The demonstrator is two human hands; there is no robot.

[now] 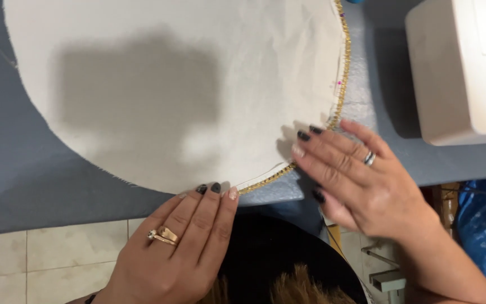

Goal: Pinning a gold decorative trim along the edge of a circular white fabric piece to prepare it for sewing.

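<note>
Two flat hands, left hand (181,247) and right hand (355,180), press with fingers spread, gripping nothing, on the round cream fabric (187,84) filling the upper frame; uneven pressure could pucker its gold trim (341,84), perhaps shifting pins.

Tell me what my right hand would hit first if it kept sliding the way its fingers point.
The right hand points up-left, fingertips at the gold beaded trim. Straight on, it would likely cross that trim onto the round cream fabric.
</note>
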